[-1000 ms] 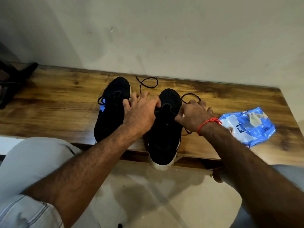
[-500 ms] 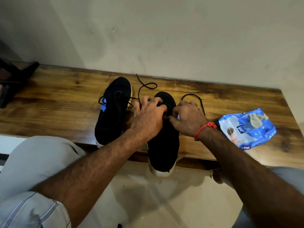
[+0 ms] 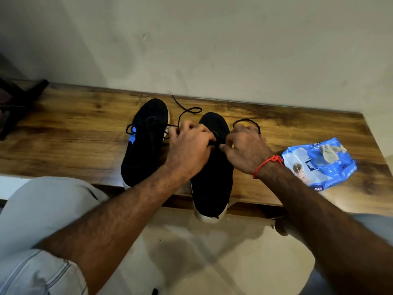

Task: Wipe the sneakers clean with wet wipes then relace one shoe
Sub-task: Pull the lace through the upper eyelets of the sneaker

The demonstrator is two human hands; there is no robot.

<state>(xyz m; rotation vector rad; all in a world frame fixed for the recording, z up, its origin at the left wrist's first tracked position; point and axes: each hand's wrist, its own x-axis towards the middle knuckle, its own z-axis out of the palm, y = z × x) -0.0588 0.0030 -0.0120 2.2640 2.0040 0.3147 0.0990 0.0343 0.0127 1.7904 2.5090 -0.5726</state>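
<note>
Since half a second ago both hands have drawn closer over the right shoe (image 3: pixel 212 177). On the wooden worktop (image 3: pixel 63 141), the left shoe (image 3: pixel 144 145) stands laced. The left hand (image 3: pixel 189 152) and right hand (image 3: pixel 246 152) each pinch the black lace (image 3: pixel 185 111), grip clamped. The blue wipes pack (image 3: pixel 325 162) lies rightmost.

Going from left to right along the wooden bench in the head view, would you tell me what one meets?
Dark object at the bench's far left end → left sneaker → left hand → right hand → blue wet wipes pack.
</note>
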